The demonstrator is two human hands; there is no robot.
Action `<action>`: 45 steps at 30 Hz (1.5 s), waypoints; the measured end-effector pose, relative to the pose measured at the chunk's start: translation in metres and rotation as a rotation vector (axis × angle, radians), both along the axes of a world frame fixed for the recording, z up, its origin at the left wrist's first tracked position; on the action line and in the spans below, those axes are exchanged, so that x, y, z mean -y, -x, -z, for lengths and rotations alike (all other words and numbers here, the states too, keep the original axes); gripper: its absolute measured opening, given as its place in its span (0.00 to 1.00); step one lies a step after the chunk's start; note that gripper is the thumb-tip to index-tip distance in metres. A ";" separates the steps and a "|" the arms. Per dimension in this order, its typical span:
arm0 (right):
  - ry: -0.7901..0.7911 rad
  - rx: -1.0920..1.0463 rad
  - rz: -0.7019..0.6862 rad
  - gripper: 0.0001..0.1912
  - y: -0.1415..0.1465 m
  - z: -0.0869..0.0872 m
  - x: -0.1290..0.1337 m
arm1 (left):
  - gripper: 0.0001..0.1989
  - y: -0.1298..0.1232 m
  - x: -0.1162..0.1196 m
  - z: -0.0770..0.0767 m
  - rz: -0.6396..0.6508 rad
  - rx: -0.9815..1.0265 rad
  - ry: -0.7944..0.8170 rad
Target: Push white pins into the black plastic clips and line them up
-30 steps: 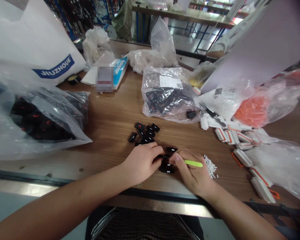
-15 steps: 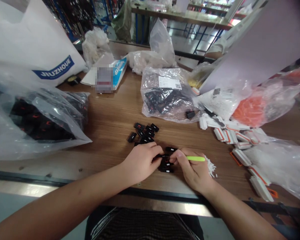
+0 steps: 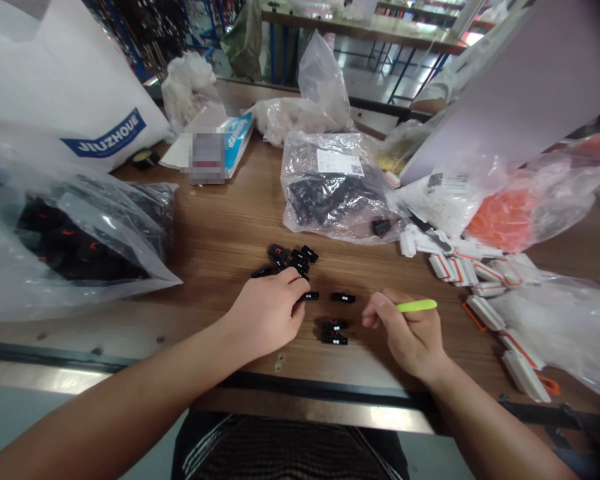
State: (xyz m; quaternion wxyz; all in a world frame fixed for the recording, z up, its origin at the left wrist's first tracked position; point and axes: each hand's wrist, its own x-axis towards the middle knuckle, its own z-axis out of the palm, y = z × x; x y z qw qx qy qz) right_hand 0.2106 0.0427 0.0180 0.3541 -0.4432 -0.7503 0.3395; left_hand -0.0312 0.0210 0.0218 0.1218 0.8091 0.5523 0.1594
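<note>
My left hand (image 3: 270, 307) is closed beside the small pile of black plastic connectors (image 3: 279, 252). Its fingertips are on one black connector (image 3: 311, 295), whose end sticks out to the right. My right hand (image 3: 410, 330) is closed around a thin tool with a neon yellow-green handle (image 3: 417, 305); the tool's tip is hidden by the fingers. Between the hands lies a single black connector (image 3: 343, 298) with white dots on its side. Nearer to me rest a few more black connectors (image 3: 335, 339), also white-dotted.
Clear bags of black parts stand at left (image 3: 80, 233) and in the middle (image 3: 325, 193). White-and-orange pieces (image 3: 485, 273) lie scattered at right, by a bag of orange parts (image 3: 503, 210). A large white bag (image 3: 70, 73) stands back left. The table's metal edge (image 3: 305, 408) runs in front of me.
My hands have moved apart: the left went left toward the pile, the right went right with the yellow-green tool. The small white pieces beside my right hand are now covered by it.
</note>
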 end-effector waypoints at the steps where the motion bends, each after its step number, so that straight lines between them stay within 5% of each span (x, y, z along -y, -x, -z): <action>1: 0.024 0.011 -0.007 0.19 -0.002 -0.001 -0.001 | 0.07 0.000 0.001 -0.001 0.015 0.022 -0.018; 6: 0.123 0.090 -0.096 0.21 -0.003 -0.004 0.002 | 0.08 -0.009 0.011 -0.002 0.231 0.253 0.018; 11: 0.127 0.093 -0.117 0.19 0.003 0.002 0.003 | 0.09 -0.012 0.012 0.004 0.287 0.247 0.078; 34: 0.069 0.090 -0.202 0.18 0.014 -0.002 0.002 | 0.08 -0.016 0.005 0.009 0.256 0.135 0.030; 45: 0.045 0.009 -0.104 0.18 0.006 0.004 0.002 | 0.06 -0.014 0.007 0.000 0.154 0.053 0.043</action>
